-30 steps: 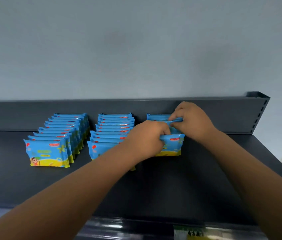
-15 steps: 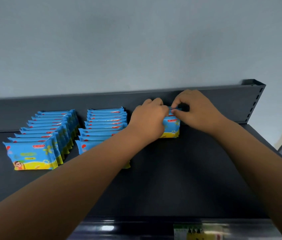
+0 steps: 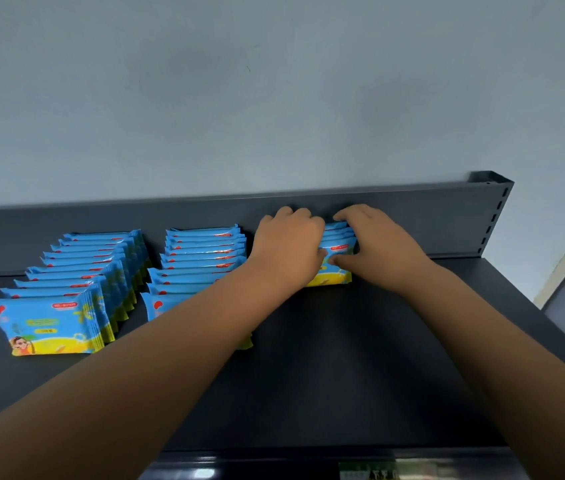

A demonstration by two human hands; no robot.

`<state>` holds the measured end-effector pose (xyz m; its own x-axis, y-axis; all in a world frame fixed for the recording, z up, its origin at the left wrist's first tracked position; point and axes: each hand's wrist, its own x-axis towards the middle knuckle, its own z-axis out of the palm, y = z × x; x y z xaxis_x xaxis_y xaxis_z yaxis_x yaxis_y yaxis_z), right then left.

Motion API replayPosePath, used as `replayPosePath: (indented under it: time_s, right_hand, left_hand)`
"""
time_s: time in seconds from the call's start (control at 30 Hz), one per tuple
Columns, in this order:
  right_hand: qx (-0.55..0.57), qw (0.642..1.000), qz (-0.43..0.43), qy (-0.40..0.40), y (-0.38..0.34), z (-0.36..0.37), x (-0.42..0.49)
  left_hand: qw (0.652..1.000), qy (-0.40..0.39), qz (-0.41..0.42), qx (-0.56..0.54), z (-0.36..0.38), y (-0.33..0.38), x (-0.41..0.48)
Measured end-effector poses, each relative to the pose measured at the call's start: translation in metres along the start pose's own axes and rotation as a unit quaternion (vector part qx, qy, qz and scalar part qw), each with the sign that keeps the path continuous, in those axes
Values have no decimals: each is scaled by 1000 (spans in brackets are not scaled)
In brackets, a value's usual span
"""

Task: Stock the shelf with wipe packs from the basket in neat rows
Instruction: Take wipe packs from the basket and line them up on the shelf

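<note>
Gripping a short row of wipe packs [image 3: 339,250] from both ends, the left hand [image 3: 288,244] and right hand [image 3: 378,240] curl their fingers over its top, the right thumb pressing its front. It stands upright on the shelf [image 3: 343,358] beneath the fingers, against the back panel [image 3: 430,220]. Left of the fingers stand a middle row [image 3: 201,258] and a far row [image 3: 76,289].

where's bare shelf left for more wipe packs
Widest bare patch: shelf in front of the third row, out to the front edge, and right of it to the shelf's end. Only narrow gaps between left row, middle row and third row. Crowded at the back: left hand and right hand grip it.
</note>
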<state>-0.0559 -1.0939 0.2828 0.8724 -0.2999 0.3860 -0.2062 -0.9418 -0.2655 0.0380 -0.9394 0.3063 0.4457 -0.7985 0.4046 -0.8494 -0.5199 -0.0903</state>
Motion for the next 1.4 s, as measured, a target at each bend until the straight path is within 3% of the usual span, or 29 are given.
replayPosePath:
  time_s: [0.27,0.53,0.73,0.9,1.17,1.4]
  right_hand:
    - [-10,1000,4,16,-3,0,-10]
    - [13,998,36,52,-11,-25,-37]
    - [36,997,3,72,-45,-33,-56]
    - [39,994,-76,68,-115,-19,-55]
    - [120,978,-169,31,-258,25,-61]
    - [178,948,-263,-23,-435,102,-83]
  left_hand:
    - [998,-29,-23,-40,-5,-4,-2]
    - [996,29,-80,-35,-21,0,-22]
    - [991,64,-120,-8,-30,-2,-58]
    - [961,98,-259,-5,-31,-21,-123]
    - [924,105,-368,8,-61,-95,-243]
    - [880,34,-467,78,-101,-200,-403]
